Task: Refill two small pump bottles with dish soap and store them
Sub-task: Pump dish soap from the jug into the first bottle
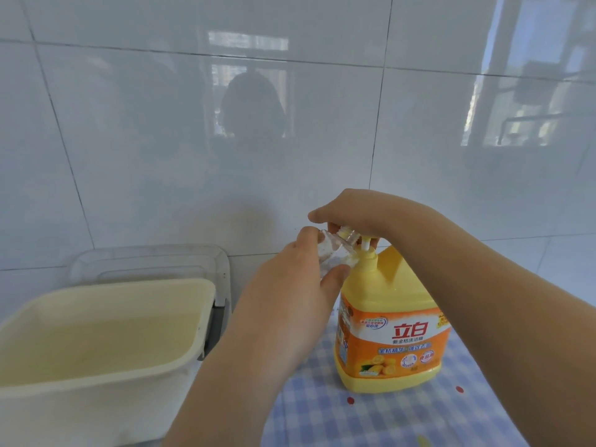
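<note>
Left hand (300, 285) grips small clear bottle (324, 253) (tilted); right hand (361, 214) curled over, seemingly pressing, pump (366, 246) of glossy yellow jug (387, 304)

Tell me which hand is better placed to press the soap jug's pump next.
Right. The right hand grips the pump of the yellow jug, while the left hand holds the small clear bottle tilted, its mouth near the spout, so it is busy.

Brightly, evenly lit by daylight. Glaring off glossy wall tiles (129, 130), mirroring windows (248, 43) (strongest upper right). Softly blurred throughout; bowed toward the edges, along grout lines (55, 117).
</note>
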`<state>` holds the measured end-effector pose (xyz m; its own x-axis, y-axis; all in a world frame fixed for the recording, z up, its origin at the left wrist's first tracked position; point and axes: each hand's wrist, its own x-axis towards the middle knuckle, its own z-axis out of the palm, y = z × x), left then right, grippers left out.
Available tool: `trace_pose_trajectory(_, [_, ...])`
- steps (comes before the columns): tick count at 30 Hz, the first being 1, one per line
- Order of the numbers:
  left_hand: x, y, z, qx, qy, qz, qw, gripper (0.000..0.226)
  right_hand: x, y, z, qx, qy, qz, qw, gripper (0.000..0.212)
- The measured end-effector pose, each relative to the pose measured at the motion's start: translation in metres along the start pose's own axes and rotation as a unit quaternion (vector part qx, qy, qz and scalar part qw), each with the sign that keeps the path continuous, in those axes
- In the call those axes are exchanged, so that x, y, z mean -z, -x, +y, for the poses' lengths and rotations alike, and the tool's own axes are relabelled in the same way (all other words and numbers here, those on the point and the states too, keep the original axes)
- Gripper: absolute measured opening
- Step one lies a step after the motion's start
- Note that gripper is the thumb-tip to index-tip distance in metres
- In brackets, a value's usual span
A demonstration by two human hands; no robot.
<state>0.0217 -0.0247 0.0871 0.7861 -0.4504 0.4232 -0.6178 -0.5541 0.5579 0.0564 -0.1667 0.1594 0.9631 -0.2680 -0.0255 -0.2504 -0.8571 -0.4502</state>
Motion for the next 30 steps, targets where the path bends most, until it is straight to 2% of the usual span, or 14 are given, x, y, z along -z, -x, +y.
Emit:
trace_pose_trajectory(7, [-0.0021, -0.0009, -0.0022, 0.001, -0.011, -0.012, 1.0, 0.036, -0.0045, -0.0008, 0.0044, 0.006, -0.014, 0.012, 1.0, 0.037])
trace_pose_trajectory(11, [-0.0033, -0.0021, -0.0036, 0.005, -0.013, -0.026, 1.0, 0.037, -0.0092, -0.0013, 0.0049, 0.019, -0.013, 0.032, 0.999, 0.029])
trace_pose_trajectory(18, [-0.0023, 0.0004, -0.0004, 0.004, -0.036, -0.027, 0.999, 0.037, -0.0087, -0.0014, 0.006, 0.026, -0.017, 0.036, 0.999, 0.027])
trace_pose_trajectory(30, [0.0042, 0.0004, 0.0007, 0.003, -0.03, -0.016, 0.999, 0.034, -0.0094, -0.006, 0.0064, 0.036, 0.013, 0.072, 0.997, 0.042])
